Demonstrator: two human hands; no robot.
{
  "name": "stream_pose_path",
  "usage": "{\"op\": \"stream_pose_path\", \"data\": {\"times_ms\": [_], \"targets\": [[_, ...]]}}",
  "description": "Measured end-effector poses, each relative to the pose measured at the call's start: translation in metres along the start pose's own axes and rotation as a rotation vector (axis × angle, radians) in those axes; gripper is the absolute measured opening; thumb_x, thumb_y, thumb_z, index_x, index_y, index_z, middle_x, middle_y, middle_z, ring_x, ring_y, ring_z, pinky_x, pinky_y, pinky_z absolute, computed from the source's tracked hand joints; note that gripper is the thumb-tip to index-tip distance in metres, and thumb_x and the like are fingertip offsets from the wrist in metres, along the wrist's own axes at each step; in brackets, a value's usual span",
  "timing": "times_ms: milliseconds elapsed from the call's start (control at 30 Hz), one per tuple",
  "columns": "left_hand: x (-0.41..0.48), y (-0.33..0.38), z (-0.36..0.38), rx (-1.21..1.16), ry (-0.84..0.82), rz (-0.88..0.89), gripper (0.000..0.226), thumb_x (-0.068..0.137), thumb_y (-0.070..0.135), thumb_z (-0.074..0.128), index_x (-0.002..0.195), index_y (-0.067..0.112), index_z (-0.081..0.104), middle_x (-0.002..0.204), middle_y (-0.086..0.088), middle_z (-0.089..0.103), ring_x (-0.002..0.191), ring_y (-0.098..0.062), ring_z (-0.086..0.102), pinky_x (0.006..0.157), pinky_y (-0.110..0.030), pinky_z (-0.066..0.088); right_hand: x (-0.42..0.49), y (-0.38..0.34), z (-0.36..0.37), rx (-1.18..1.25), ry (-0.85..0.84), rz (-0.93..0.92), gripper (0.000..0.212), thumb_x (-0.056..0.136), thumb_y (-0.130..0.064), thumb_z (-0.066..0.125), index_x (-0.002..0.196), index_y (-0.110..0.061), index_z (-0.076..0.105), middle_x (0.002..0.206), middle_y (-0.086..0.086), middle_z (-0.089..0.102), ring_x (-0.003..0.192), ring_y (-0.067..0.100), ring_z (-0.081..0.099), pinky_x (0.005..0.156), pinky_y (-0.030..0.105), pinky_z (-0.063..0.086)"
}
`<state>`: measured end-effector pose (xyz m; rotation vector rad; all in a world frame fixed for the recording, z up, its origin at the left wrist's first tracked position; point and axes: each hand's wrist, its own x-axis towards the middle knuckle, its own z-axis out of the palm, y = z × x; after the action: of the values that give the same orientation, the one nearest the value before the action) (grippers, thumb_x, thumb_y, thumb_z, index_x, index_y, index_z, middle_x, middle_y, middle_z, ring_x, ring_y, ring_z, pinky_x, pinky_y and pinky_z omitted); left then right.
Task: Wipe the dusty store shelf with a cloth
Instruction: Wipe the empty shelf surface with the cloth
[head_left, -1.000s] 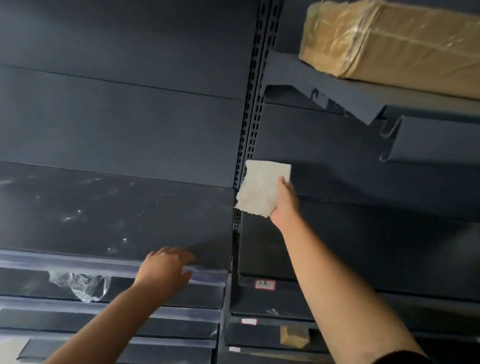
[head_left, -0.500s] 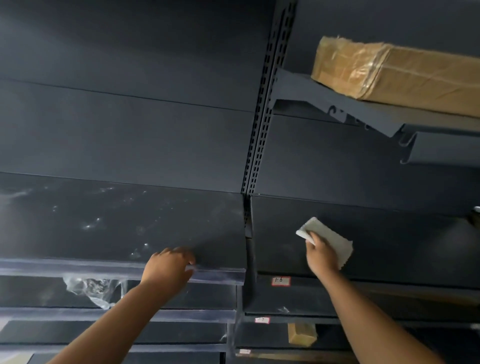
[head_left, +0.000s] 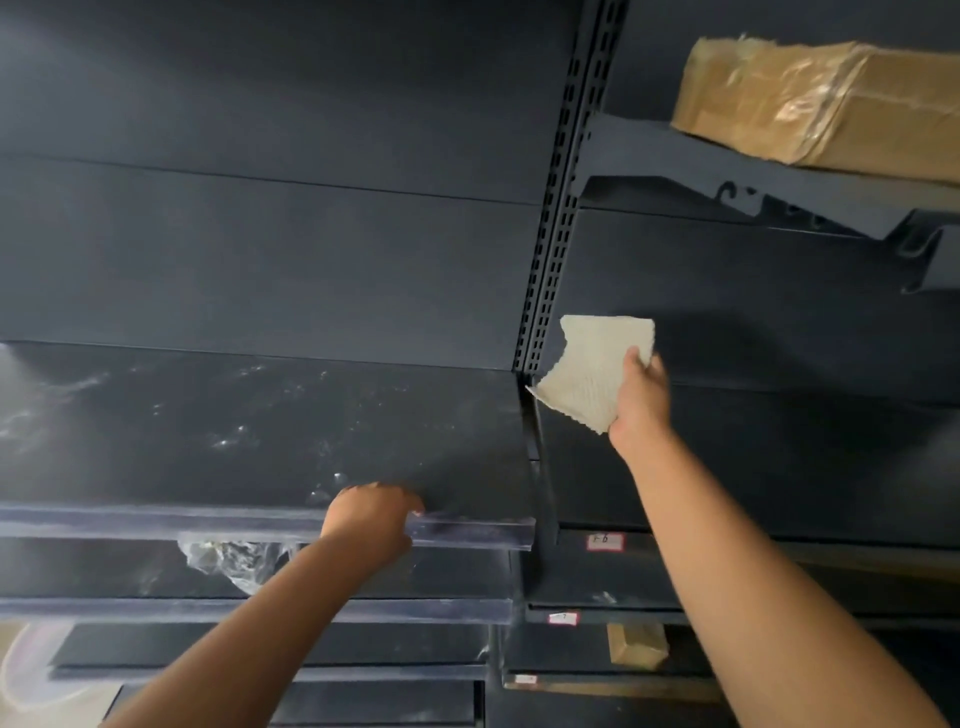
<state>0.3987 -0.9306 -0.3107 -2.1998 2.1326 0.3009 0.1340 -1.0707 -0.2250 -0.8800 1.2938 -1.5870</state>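
Observation:
A dark store shelf (head_left: 260, 431) streaked with pale dust runs across the left half. My left hand (head_left: 371, 514) rests curled on its clear front rail, near the right end. The neighbouring dark shelf (head_left: 779, 467) lies to the right of the slotted upright (head_left: 558, 208). My right hand (head_left: 641, 410) grips a white textured cloth (head_left: 592, 369) by its right edge. The cloth is raised above the back left corner of the right shelf, next to the upright.
A tape-wrapped cardboard box (head_left: 831, 98) sits on a higher shelf at the top right, with its bracket (head_left: 727, 182) jutting out below. Crumpled clear plastic (head_left: 228, 558) lies on the shelf under my left hand. Lower shelves carry small labels (head_left: 604, 541) and a small tan block (head_left: 636, 644).
My right hand lifted the cloth off the right shelf and moved it up and left towards the upright. My left hand stayed on the front rail.

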Motion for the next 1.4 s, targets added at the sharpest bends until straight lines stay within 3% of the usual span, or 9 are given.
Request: {"op": "stream_pose_path", "data": {"times_ms": [333,467,600,700,833,1000,1233,1333,1400], "targets": [[0.000,-0.009,0.011,-0.043,0.002,0.012,0.055,0.080,0.026,0.065,0.125,0.051,0.048,0.131,0.015,0.057,0.113,-0.014,0.057,0.089,-0.028,0.049,0.032,0.057,-0.033,-0.756,0.020,-0.226,0.035,0.095,-0.028,0.043,0.128,-0.029,0.052,0.127,0.011,0.063,0.112,0.036,0.058,0.090,0.041,0.046],[-0.010,-0.020,0.019,-0.135,0.004,0.059,0.063,0.077,0.022,0.062,0.132,0.046,0.044,0.140,0.015,0.049,0.122,-0.013,0.051,0.098,-0.025,0.041,-0.008,0.116,0.017,-0.927,-0.297,-0.231,0.033,0.096,-0.022,0.043,0.127,-0.022,0.054,0.117,0.016,0.066,0.102,0.038,0.061,0.085,0.041,0.048],[-0.017,-0.038,0.021,-0.144,0.029,0.052,0.065,0.077,0.022,0.060,0.134,0.047,0.040,0.143,0.015,0.045,0.122,-0.011,0.050,0.099,-0.025,0.040,-0.060,0.162,0.073,-1.217,-0.570,-0.453,0.041,0.093,-0.020,0.044,0.133,-0.028,0.048,0.145,0.008,0.046,0.135,0.032,0.036,0.110,0.045,0.027],[-0.022,-0.054,0.017,-0.123,0.054,0.038,0.061,0.079,0.023,0.060,0.132,0.047,0.044,0.142,0.016,0.046,0.123,-0.010,0.049,0.099,-0.026,0.041,-0.088,0.159,0.120,-1.063,-0.710,-0.282,0.037,0.096,-0.026,0.040,0.131,-0.028,0.049,0.138,0.010,0.051,0.123,0.032,0.046,0.102,0.041,0.034],[-0.027,-0.077,0.010,-0.097,0.100,0.021,0.046,0.085,0.028,0.063,0.127,0.045,0.051,0.139,0.017,0.050,0.122,-0.008,0.049,0.101,-0.027,0.041,-0.105,0.123,0.158,-0.244,-0.542,0.370,0.025,0.096,-0.029,0.044,0.116,-0.021,0.056,0.117,0.013,0.064,0.097,0.026,0.060,0.086,0.036,0.049],[-0.029,-0.110,-0.006,-0.067,0.145,-0.014,0.032,0.089,0.033,0.059,0.120,0.043,0.058,0.132,0.017,0.056,0.116,-0.010,0.053,0.099,-0.029,0.045,-0.067,0.078,0.114,-0.032,-0.238,0.289,0.013,0.096,-0.030,0.046,0.089,-0.028,0.056,0.089,-0.005,0.062,0.079,0.014,0.062,0.067,0.030,0.052],[-0.038,-0.183,-0.011,-0.057,0.084,-0.036,0.030,0.088,0.046,0.056,0.117,0.039,0.058,0.126,0.013,0.058,0.108,-0.011,0.058,0.090,-0.031,0.050,-0.039,0.073,0.039,-0.715,-0.005,-0.217,0.031,0.097,-0.028,0.041,0.126,-0.028,0.054,0.107,0.005,0.066,0.091,0.025,0.059,0.077,0.028,0.039],[-0.037,-0.206,-0.009,-0.041,0.072,0.002,0.032,0.089,0.049,0.051,0.120,0.041,0.058,0.127,0.015,0.057,0.110,-0.012,0.056,0.092,-0.031,0.049,-0.065,0.100,0.056,-0.962,-0.226,-0.039,0.035,0.098,-0.029,0.037,0.130,-0.028,0.051,0.096,0.010,0.065,0.078,0.027,0.059,0.067,0.032,0.042],[-0.036,-0.214,-0.008,-0.045,0.077,0.029,0.030,0.090,0.049,0.049,0.118,0.042,0.060,0.126,0.015,0.058,0.109,-0.012,0.056,0.091,-0.030,0.049,-0.093,0.120,0.081,-1.126,-0.424,-0.035,0.037,0.098,-0.023,0.038,0.134,-0.026,0.050,0.117,0.011,0.062,0.100,0.031,0.059,0.084,0.035,0.045]]}}
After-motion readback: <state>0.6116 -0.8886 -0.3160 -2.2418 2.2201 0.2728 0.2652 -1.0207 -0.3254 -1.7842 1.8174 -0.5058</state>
